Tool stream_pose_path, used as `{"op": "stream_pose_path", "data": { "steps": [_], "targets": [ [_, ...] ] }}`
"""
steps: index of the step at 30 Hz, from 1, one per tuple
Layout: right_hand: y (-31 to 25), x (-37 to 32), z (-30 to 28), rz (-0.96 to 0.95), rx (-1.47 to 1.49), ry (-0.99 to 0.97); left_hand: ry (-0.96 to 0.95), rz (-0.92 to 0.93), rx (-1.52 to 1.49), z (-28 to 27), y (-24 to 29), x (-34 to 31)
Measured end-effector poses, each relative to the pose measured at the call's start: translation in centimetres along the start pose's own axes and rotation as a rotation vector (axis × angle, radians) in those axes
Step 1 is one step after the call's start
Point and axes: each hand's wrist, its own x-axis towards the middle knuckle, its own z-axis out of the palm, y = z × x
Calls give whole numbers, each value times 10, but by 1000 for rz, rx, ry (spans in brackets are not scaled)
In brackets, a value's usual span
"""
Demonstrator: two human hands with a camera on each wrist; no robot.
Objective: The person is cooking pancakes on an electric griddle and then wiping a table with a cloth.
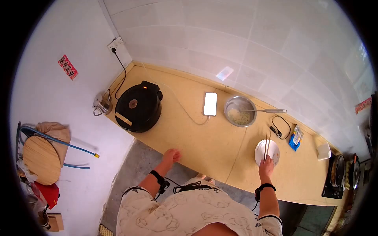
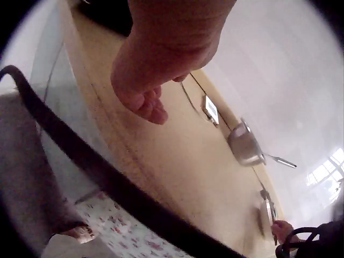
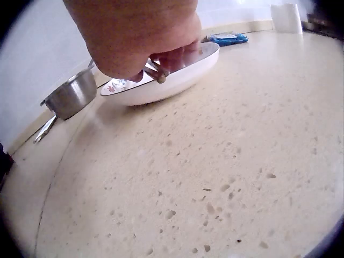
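The right hand (image 1: 266, 164) is sitting at the near rim of the white plate (image 1: 274, 154), with its fingers (image 3: 174, 59) curling round and pinching the near ends of the chopsticks (image 1: 267, 143). The sticks are lying together across the plate with their long axis running from 6 to 12 o'clock. The gripped ends are pointing at 6 toward the person, and the tips are reaching past the far rim at 12. The plate is resting flat on the worktop (image 1: 204, 141), directly at 12 o'clock from this hand, which is touching it. The left hand (image 1: 172, 155) is hanging at the worktop's near edge, fingers loosely curled and holding nothing. From it the plate is lying at about 3 o'clock and well apart, making the right hand the nearer one. A steel bowl (image 1: 240, 111) is standing at 11 o'clock from the plate.
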Motion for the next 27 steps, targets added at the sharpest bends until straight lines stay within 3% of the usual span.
{"op": "stream_pose_path", "data": {
  "steps": [5,7,11,14,17,21,27],
  "targets": [
    [0,-1,0,30,-18,-10,43,13,-23,-14,-10,-24],
    [-1,0,4,-59,0,231,32,17,10,-16,-8,-38],
    [-20,-2,-17,-43,119,303,133,29,51,-15,2,-50],
    [-35,-9,-34,-168,192,415,-45,97,79,-14,16,-34],
    [-64,-23,-59,-250,428,321,60,146,154,12,40,-16],
    [-103,-22,-65,-311,464,195,-116,146,231,33,55,19],
    [-222,5,-63,-329,545,-9,-342,174,309,37,76,36]
  ]
}}
